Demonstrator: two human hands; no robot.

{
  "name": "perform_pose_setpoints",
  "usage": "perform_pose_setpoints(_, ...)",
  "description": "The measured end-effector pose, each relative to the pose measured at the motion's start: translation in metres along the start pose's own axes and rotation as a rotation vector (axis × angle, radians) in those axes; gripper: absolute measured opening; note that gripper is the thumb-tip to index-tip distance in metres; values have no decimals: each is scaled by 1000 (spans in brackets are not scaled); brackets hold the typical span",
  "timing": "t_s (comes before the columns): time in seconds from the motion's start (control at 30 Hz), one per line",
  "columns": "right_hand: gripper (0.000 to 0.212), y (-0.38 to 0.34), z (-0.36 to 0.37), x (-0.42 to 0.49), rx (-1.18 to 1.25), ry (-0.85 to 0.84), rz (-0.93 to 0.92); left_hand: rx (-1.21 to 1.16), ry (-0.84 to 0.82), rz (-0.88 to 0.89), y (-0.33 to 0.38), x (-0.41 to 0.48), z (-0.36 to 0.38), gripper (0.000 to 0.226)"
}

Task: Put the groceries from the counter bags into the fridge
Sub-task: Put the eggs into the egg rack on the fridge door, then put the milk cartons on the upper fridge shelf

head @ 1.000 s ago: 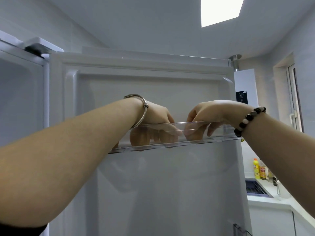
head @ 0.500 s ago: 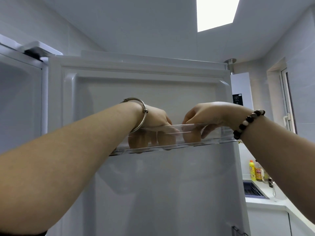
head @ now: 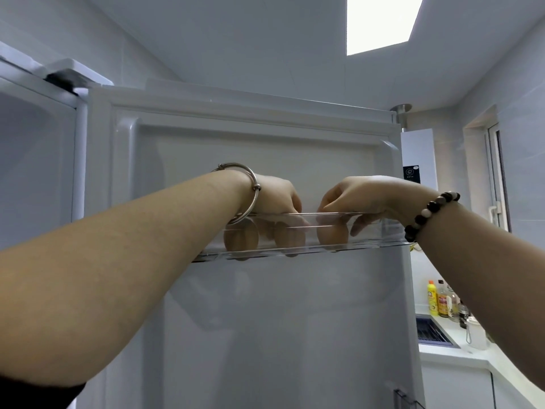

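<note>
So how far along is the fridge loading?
Done: three brown eggs sit in the clear plastic door shelf of the open white fridge door. In hand: left hand and right hand both reach into that shelf over the eggs; grip unclear. Left: cannot tell, counter bags are out of view.

i'm looking at a home kitchen. an open white fridge door [head: 265, 320] with a clear door shelf [head: 368, 231] fills most of my view. to the right, a white counter [head: 460, 354] carries bottles [head: 432, 298] beside a sink [head: 430, 332]. pale tiled walls, a window [head: 498, 172], a white wall-mounted appliance [head: 418, 154] and a flat ceiling light panel [head: 383, 22] complete it.
</note>
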State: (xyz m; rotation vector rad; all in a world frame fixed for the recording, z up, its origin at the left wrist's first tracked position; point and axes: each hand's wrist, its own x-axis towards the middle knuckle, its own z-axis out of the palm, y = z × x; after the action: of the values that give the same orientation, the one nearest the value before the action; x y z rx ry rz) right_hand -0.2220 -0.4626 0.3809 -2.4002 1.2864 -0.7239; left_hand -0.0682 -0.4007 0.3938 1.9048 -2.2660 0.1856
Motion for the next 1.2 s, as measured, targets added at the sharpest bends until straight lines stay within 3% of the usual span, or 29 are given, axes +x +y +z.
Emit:
perform_pose_setpoints(0.17,17,-1,4,-3,-25,96,-46,31,33,3,2,-5,-2,33)
perform_pose_setpoints(0.37,14,5,7,-9,-51,559,-245,138,220,48,6,-13,-8,26)
perform_pose_setpoints(0.47,18,13,7,-20,-149,726,-268,177,346,76,14,-17,-6,26)
perform_pose_setpoints(0.7,14,53,5,-69,-259,945,-173,380,723,247,55,-12,29,29)
perform_pose_setpoints(0.87,25,95,-3,-128,-488,1012,-41,373,778,491,111,-1,66,32)
perform_pose_setpoints(1.2,38,206,-43,-281,-826,925,382,-4,666,784,285,34,162,63)
